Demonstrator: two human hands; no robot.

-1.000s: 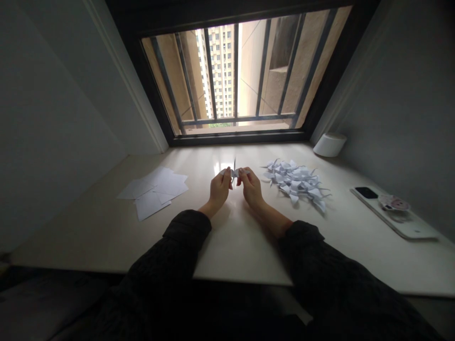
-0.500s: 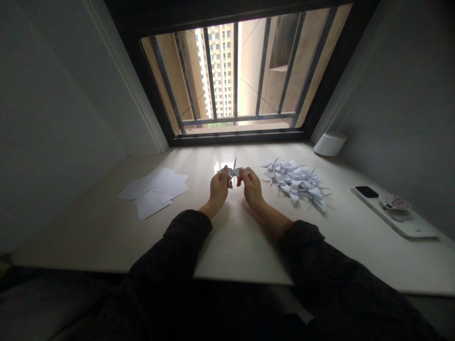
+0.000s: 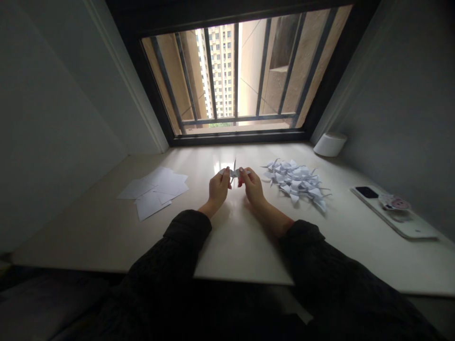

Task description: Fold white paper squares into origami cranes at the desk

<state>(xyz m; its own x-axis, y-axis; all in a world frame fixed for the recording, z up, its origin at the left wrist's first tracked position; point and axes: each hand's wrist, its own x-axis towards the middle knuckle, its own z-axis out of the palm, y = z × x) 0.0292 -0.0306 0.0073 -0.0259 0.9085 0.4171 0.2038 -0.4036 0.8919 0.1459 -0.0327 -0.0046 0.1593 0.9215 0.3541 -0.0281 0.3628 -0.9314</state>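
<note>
A white paper crane (image 3: 233, 173) is held just above the white tabletop, between my two hands. My left hand (image 3: 218, 187) pinches the wing on its left side with thumb and fingers. On the other side my right hand (image 3: 252, 187) pinches the opposite wing. One thin point of the crane sticks up and away from me; its underside is partly hidden by my fingers. Right of my right hand lies a pile of folded white paper cranes (image 3: 296, 182).
Several flat white paper sheets (image 3: 156, 185) overlap at the left. A white phone (image 3: 398, 218) with a round grip lies at the far right. Behind it, a white cylindrical object (image 3: 330, 144) stands by the wall. A barred window (image 3: 234, 71) closes off the back.
Both hands have kept hold of the crane's wings. They have shifted very slightly, and the crane sits a touch lower. Everything else is unmoved.
</note>
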